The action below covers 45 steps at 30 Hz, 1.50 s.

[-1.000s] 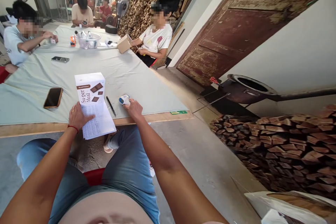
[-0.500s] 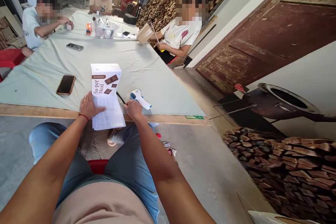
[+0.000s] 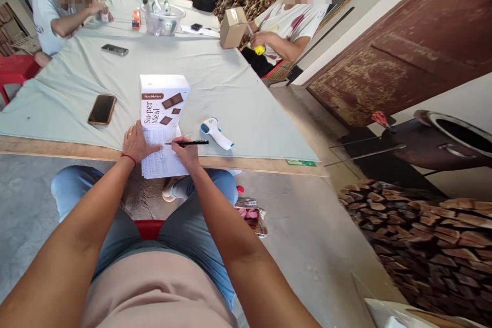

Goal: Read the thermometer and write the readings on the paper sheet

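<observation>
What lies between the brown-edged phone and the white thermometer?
Head view: white printed paper, with left hand, right hand and black pen at its nearer half.

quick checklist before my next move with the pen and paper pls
1. Pen held in right hand: ok.
2. Left hand on paper: ok, thumb lies across it.
3. Pen tip touching paper: cannot tell, too small.
4. Paper fully backed by table: not ok, its lower end overhangs the edge.
5. Thermometer apart from the pen: ok.
6. Phone apart from left hand: ok.
</observation>
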Tool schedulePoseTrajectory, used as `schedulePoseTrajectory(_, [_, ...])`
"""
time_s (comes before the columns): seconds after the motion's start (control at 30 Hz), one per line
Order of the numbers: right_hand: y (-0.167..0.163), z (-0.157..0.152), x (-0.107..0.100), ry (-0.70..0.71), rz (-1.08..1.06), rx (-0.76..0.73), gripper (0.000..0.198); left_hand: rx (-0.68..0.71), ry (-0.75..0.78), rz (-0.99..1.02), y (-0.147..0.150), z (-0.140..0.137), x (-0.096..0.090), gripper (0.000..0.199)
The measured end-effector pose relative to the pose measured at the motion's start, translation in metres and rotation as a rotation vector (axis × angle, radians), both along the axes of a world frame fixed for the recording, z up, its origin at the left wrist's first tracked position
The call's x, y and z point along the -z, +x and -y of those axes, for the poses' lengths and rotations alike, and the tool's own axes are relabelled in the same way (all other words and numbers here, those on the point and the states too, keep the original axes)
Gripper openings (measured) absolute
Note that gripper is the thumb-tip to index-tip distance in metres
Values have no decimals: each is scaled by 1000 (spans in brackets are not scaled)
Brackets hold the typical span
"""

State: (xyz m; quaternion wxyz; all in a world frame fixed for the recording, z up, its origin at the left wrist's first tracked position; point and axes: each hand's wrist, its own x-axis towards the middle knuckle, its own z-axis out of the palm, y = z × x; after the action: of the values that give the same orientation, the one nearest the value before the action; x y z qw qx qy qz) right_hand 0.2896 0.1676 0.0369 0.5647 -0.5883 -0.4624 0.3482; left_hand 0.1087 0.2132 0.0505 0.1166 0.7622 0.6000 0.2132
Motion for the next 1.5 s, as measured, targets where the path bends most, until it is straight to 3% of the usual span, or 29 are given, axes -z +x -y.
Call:
schedulePoseTrajectory(0.5, [2, 0, 10, 59, 157, -8, 11, -4, -20, -32, 2, 4, -6, 125])
schedulePoseTrajectory(1.5, [2, -2, 11, 24, 186, -1, 10, -5, 1, -24, 2, 2, -6, 123])
